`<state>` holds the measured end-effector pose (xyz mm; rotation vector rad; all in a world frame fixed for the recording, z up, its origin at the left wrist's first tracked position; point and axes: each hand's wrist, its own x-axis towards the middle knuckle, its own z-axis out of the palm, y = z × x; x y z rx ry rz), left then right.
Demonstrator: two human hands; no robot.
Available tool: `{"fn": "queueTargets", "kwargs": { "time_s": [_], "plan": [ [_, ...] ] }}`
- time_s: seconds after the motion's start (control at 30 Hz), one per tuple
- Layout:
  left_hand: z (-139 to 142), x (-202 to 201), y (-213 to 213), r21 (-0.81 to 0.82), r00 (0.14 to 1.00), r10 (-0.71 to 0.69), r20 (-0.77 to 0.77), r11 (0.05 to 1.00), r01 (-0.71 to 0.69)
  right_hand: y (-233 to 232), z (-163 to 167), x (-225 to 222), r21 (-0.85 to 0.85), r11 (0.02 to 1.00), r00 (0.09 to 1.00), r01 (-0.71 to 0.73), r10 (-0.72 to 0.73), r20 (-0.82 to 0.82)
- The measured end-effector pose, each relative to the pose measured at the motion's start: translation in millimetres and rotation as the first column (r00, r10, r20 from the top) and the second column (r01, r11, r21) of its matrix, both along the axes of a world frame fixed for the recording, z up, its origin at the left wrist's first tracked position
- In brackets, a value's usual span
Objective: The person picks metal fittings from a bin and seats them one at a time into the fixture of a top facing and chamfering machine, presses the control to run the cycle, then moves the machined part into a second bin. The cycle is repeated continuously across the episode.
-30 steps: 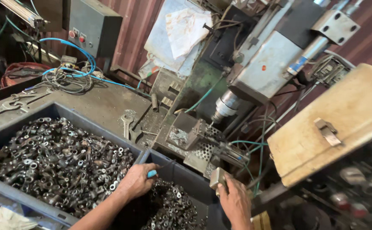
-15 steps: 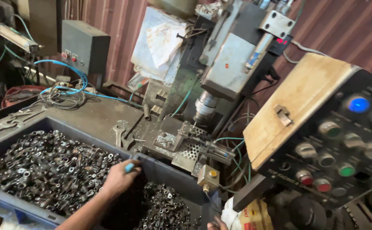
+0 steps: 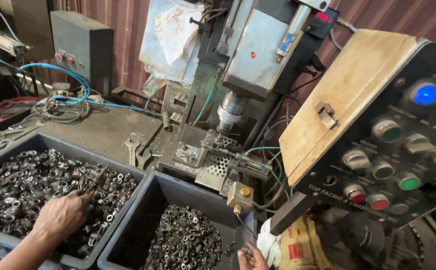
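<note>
My left hand [image 3: 60,216] rests in the left grey bin [image 3: 128,200], on a heap of small dark metal rings and nuts [image 3: 33,180]. Its fingers are closed on a thin metal tool [image 3: 96,180] that points up and to the right over the parts. Only the fingers of my right hand [image 3: 250,257] show at the bottom edge; they are apart, hold nothing, and lie beside the right grey bin [image 3: 163,182] with its own pile of metal parts [image 3: 185,240]. Just above that hand hangs a small box with a yellow button [image 3: 241,195].
A drilling machine [image 3: 258,50] with its spindle [image 3: 229,112] over a fixture [image 3: 213,147] stands behind the bins. A tilted control panel with coloured buttons [image 3: 398,150] fills the right. Spanners [image 3: 137,152], blue hoses [image 3: 73,82] and a grey switch box [image 3: 80,45] lie on the bench.
My left hand has moved left, from the divider between the bins into the left bin. My right hand has dropped from the button box to the bottom edge. The view swung right.
</note>
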<state>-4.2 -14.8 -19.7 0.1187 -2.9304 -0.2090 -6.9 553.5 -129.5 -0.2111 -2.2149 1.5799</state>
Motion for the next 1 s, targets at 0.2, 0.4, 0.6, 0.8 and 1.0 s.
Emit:
{"fn": "queueTargets", "kwargs": {
  "time_s": [0.2,0.4,0.6,0.8,1.0],
  "plan": [
    [-2,2,-8,0.077,0.997,0.025,0.066,0.997,-0.030,7,-15,-4,0.056,0.998,0.996,0.013,-0.008,-0.093],
    [-1,-5,-22,-0.116,0.986,-0.165,0.012,0.979,0.166,9,-15,-4,0.086,0.996,0.992,0.016,-0.005,-0.122],
    [21,-11,-18,-0.232,0.955,-0.091,0.281,0.959,0.160,7,-15,-4,0.053,0.998,0.997,0.016,-0.012,-0.072],
    [74,10,-9,-0.081,0.960,-0.029,0.277,0.995,0.053,8,-14,-3,-0.013,1.000,0.999,-0.005,0.005,-0.053],
    [100,33,49,0.484,0.991,-0.069,-0.111,0.868,0.115,-16,-16,-1,-0.058,0.995,0.996,-0.084,0.085,0.019]
  ]
}}
